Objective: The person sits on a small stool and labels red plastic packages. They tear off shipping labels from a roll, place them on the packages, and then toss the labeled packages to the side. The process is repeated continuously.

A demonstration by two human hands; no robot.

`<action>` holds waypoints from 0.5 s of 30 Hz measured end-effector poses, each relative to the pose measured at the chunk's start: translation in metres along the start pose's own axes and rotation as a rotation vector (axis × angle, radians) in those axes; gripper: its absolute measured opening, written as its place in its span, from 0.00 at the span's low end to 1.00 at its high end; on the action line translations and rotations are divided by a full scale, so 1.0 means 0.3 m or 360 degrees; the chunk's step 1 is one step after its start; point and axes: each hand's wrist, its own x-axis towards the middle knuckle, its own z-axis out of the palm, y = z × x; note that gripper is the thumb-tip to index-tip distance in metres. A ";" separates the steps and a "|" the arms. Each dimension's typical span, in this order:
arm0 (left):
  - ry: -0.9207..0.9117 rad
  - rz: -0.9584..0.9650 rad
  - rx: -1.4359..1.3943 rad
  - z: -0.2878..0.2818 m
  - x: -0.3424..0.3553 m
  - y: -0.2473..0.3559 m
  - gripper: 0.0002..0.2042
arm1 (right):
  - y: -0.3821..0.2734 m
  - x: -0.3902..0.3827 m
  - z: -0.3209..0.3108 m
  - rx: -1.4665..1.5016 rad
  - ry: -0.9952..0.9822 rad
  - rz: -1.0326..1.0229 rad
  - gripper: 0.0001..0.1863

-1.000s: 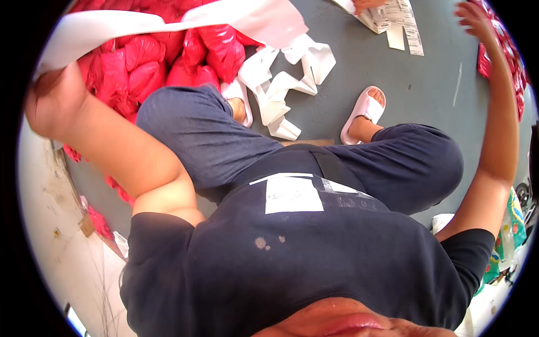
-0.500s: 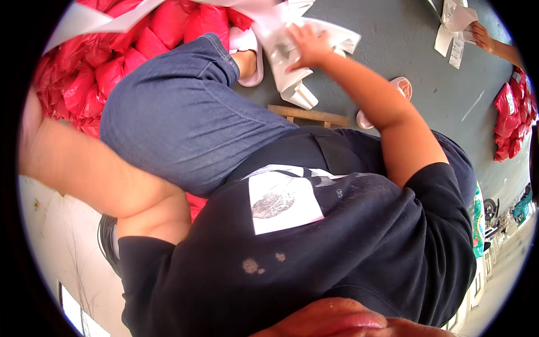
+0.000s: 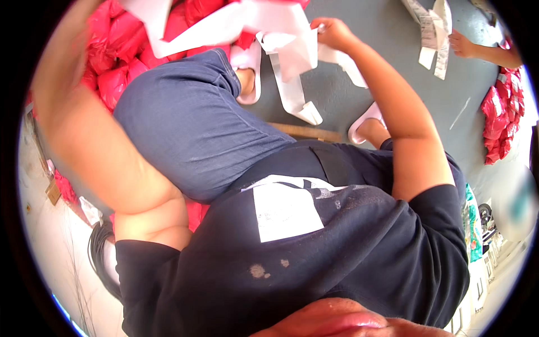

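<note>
My right hand [image 3: 334, 32] is closed on a long white paper strip [image 3: 292, 92] near the top middle. From the hand the strip loops down over the grey floor [image 3: 348, 95] between my feet, and a wide band of it runs left across a heap of pink-red plastic bags [image 3: 126, 53]. My left arm [image 3: 84, 129] is raised along the left side, and its hand is cut off at the picture's rim. I am seated, in blue jeans and a dark shirt.
Another person's hand [image 3: 461, 45] at the top right holds white paper strips [image 3: 433, 28]. More red bags [image 3: 501, 118] lie at the right. A wooden stick [image 3: 306, 132] lies by my white sandal [image 3: 366, 117]. Black cables [image 3: 98, 250] sit lower left.
My right hand swung from the far right over to the white strips in front and now grips one. My left arm rose higher, taking the hand out of view.
</note>
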 end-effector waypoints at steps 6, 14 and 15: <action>-0.1161 0.0924 -0.0104 0.326 -0.017 0.151 0.51 | -0.520 -0.269 -0.466 0.0500 0.0361 -0.0650 0.11; -0.0817 0.0280 -0.1450 0.490 -0.058 0.339 0.26 | -0.799 -0.641 -0.573 0.1172 0.0302 -0.1330 0.27; -0.0784 0.0270 -0.1386 0.460 -0.071 0.321 0.25 | -0.807 -0.702 -0.579 0.1270 0.0254 -0.1460 0.29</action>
